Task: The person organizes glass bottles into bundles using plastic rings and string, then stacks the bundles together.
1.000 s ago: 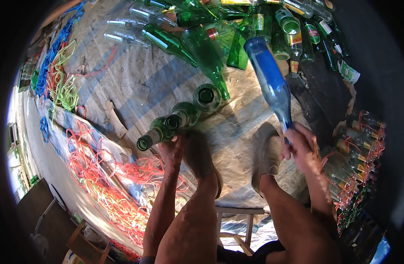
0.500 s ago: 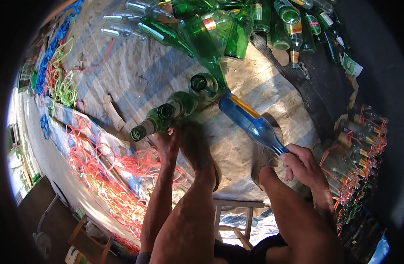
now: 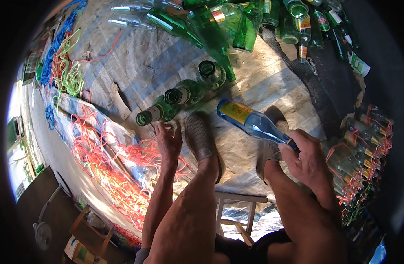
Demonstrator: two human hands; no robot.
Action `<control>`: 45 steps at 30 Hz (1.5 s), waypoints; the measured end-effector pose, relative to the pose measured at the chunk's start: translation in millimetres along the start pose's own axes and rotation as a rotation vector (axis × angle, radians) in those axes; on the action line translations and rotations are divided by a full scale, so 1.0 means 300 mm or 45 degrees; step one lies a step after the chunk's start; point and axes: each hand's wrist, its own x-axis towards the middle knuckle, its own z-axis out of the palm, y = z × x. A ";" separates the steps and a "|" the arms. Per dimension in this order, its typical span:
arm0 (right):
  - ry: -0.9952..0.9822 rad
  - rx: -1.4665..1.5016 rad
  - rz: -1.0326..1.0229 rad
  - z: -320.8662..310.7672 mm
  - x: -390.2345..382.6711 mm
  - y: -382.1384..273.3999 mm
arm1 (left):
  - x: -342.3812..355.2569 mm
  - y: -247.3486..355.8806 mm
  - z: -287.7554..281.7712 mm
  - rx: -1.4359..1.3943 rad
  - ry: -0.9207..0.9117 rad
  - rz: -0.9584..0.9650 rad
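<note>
My right hand [image 3: 308, 160] is closed around the neck of a blue glass bottle [image 3: 255, 119] with a yellow label. The bottle is tilted over the sheet, its base pointing to the left, above my right shoe. Three green glass bottles stand upright in a slanting row: a near one [image 3: 160, 110], a middle one [image 3: 189, 91] and a far one [image 3: 212, 78]. Just below the near bottle is my left hand [image 3: 169, 141], its fingers loosely bent and apart, with nothing visible in them. Whether a fingertip touches that bottle, I cannot tell.
Green bottles [image 3: 211, 37] lie in a pile at the far side, with clear bottles [image 3: 130, 20] beside them. Tangled red plastic strips [image 3: 109, 169] cover the left side. Tied bottles [image 3: 358, 145] stand at right. A stool [image 3: 241, 198] is between my legs.
In my right hand, the blue bottle has turned so that its label shows more and its base has swung left. My left fingers have loosened beside the near green bottle. The whole view has shifted slightly.
</note>
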 end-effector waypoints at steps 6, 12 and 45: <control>0.138 0.038 -0.125 0.009 0.035 -0.043 | 0.043 -0.013 0.006 -0.137 -0.036 0.029; 0.105 0.024 -0.184 0.031 0.067 -0.082 | 0.058 -0.046 0.010 -0.186 -0.130 -0.046; 0.156 -0.108 -0.608 0.184 0.187 -0.149 | 0.068 -0.117 -0.005 -0.187 -0.239 0.024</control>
